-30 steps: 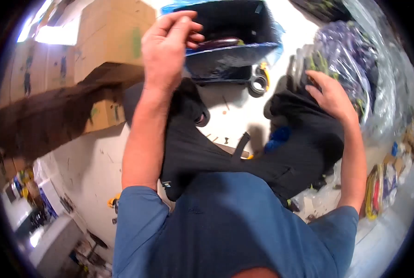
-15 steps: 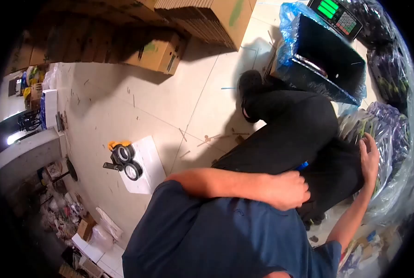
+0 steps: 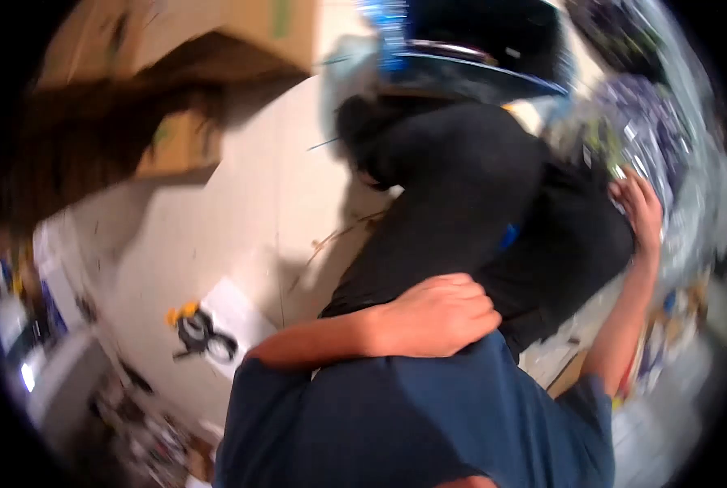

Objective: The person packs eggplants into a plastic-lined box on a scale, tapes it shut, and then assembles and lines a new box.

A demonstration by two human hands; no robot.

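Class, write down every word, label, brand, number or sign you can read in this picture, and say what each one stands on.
Readable text: none.
Large cardboard box: a green mark, too blurred to read.
Small cardboard box: markings too blurred to read.
Clutter at lower left: too small and blurred to read.
Plastic bag near the right hand: no lettering can be made out.
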